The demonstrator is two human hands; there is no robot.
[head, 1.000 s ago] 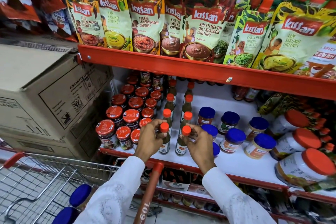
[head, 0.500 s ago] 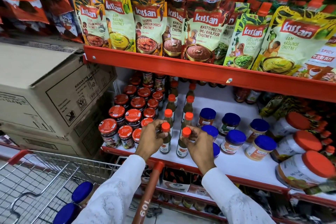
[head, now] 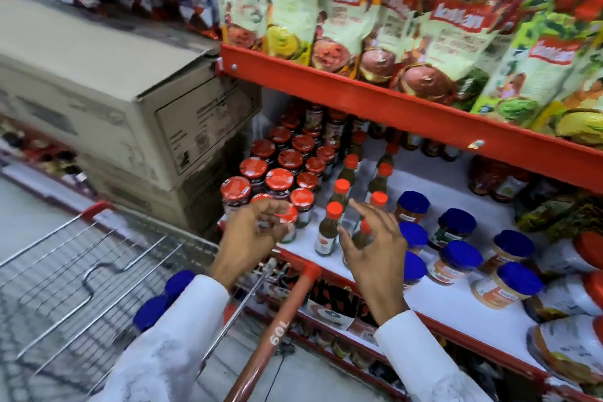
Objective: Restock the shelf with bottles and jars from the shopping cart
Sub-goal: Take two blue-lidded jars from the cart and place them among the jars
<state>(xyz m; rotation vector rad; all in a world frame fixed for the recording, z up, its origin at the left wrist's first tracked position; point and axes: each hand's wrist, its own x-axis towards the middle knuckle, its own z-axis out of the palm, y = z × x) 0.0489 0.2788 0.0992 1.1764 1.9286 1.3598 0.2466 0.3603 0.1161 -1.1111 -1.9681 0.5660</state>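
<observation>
Two rows of small dark sauce bottles with orange caps stand on the white shelf [head: 456,300]. The front left bottle [head: 327,232] stands free at the shelf's front. The front right bottle [head: 361,237] is partly hidden behind my right hand [head: 375,248], which hovers with its fingers apart and holds nothing. My left hand [head: 251,232] is off the bottles, fingers loosely curled and empty, in front of the red-lidded jars [head: 277,178]. In the wire shopping cart [head: 81,277] lie blue-lidded jars [head: 163,300], partly hidden by my left sleeve.
Blue-lidded jars [head: 456,258] and larger orange-lidded jars [head: 567,349] fill the shelf's right side. Chutney pouches [head: 352,16] hang over the red upper shelf edge [head: 391,101]. Stacked cardboard boxes [head: 114,101] stand to the left. The cart's red handle [head: 277,330] runs between my arms.
Both hands have let go of the two front bottles and drawn back with fingers spread. The view has swung left and down, and is blurred by the motion.
</observation>
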